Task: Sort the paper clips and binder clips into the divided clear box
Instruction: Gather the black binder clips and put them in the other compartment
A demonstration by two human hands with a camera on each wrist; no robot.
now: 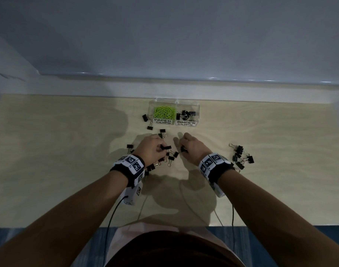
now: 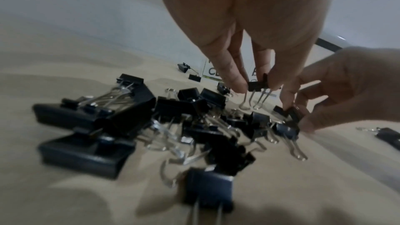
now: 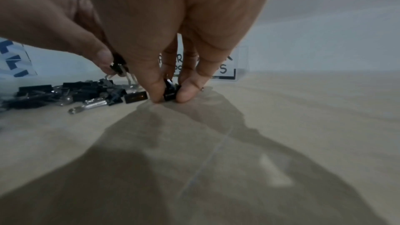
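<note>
The divided clear box (image 1: 197, 112) stands at the far middle of the table, green paper clips (image 1: 164, 112) in its left cell and black binder clips (image 1: 187, 115) in its right. My left hand (image 1: 153, 147) pinches a black binder clip (image 2: 257, 85) above a loose pile of binder clips (image 2: 194, 122), its wire handles hanging down. My right hand (image 1: 189, 148) pinches another binder clip (image 3: 169, 91) against the table top, just right of that pile. In the head view both hands sit side by side in front of the box.
More binder clips lie scattered left of the box (image 1: 147, 122) and in a heap at the right (image 1: 241, 157). The pale wood table (image 1: 68, 151) ends at a white wall ledge (image 1: 261, 91) behind the box. Cables trail from both wristbands toward the near edge.
</note>
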